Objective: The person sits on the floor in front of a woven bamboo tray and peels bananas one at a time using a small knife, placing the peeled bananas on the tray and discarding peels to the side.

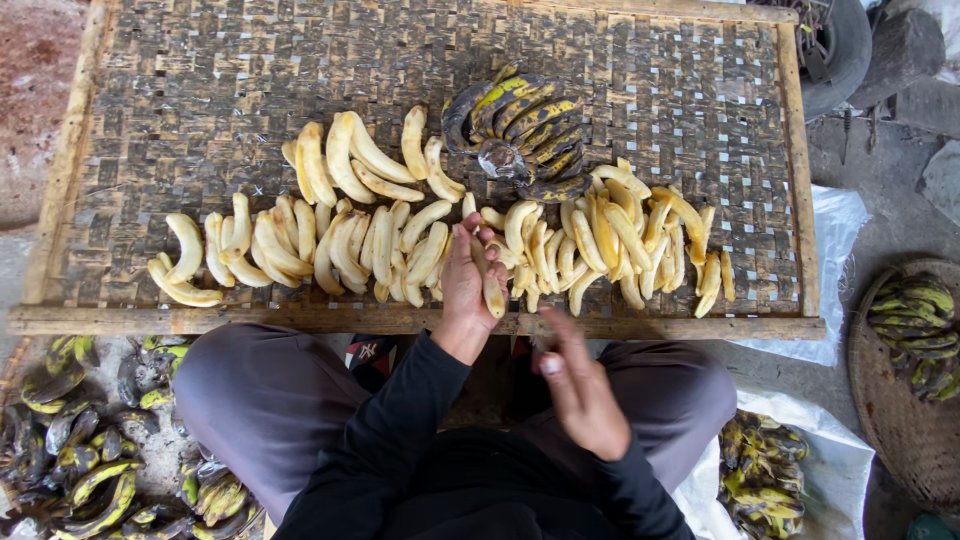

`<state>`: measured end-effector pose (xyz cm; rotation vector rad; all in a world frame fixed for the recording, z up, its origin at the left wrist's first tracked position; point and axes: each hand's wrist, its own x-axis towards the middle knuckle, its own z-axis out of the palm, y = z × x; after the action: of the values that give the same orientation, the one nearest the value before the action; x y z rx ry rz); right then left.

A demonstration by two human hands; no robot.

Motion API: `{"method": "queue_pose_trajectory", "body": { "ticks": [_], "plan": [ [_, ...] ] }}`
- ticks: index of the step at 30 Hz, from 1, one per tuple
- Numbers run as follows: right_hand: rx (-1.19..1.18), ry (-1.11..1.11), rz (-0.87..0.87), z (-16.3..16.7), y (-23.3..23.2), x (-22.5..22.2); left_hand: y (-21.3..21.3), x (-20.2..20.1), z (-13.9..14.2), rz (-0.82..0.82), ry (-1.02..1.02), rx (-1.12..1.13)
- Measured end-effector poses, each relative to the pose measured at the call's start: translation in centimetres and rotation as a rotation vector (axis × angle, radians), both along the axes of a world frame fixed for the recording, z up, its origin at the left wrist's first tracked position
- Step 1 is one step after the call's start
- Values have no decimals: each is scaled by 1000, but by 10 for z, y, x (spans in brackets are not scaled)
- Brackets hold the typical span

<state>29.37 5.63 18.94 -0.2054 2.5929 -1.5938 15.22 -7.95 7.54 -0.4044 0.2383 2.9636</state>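
Note:
My left hand (pixel 466 275) reaches over the near edge of a woven bamboo drying tray (pixel 200 90) and grips a peeled pale banana (pixel 490 283), setting it among a row of several peeled bananas (pixel 360 245). My right hand (pixel 578 385) hovers above my lap, blurred, fingers loosely apart and holding nothing. A bunch of unpeeled, blackened yellow bananas (pixel 520 130) lies on the tray just beyond the row.
Banana peels (pixel 80 440) are heaped on the ground at my left. More dark bananas lie on a white sheet (pixel 765 475) at my right and in a round woven basket (pixel 915 330). A tyre (pixel 845 45) stands at the back right.

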Motion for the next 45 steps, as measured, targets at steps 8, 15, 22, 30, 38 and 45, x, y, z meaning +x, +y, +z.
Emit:
{"method": "queue_pose_trajectory", "body": {
  "ticks": [8,15,22,30,38,45],
  "plan": [
    [65,4,97,-4,-30,-22,2,6,-2,6,-107,-38],
    [126,2,70,-13,-26,-27,11,4,-9,-12,-101,-13],
    [232,123,71,-19,-17,-42,17,15,4,-71,-144,28],
    [216,141,85,-18,-8,-59,19,25,14,-209,-93,33],
    [347,26,40,-23,-1,-78,20,25,11,-310,-128,65],
    [407,199,119,-35,2,-94,20,18,10,-257,-195,124]
  ]
}}
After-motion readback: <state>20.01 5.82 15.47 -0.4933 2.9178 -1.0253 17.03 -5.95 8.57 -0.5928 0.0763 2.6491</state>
